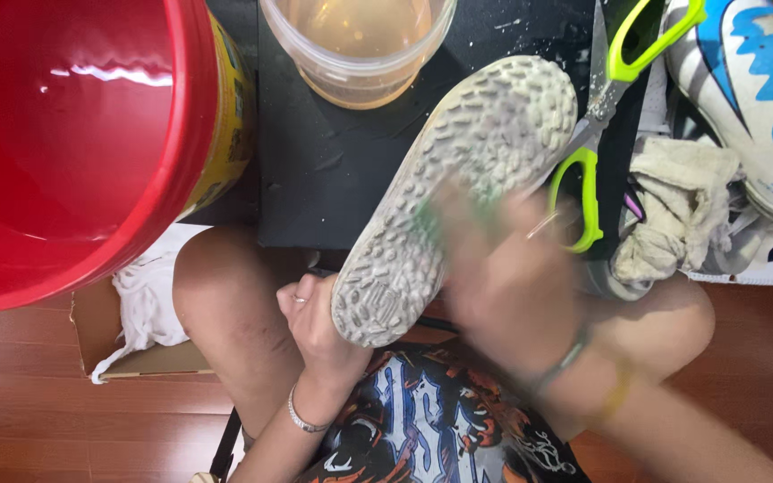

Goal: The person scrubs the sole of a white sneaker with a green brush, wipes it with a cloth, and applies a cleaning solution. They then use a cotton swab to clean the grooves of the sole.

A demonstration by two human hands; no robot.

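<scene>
Nearest, the left hand (315, 317) grips the heel of a grey rubber-studded shoe (458, 188), sole up over the lap. The right hand (503, 277) — motion-blurred — presses on the sole; whether it holds anything cannot be told. Beyond, on the black surface (315, 179): lime-handled scissors (597, 116), a crumpled beige rag (673, 206), a clear plastic tub of cloudy liquid (357, 45) and a red bucket (73, 143).
</scene>
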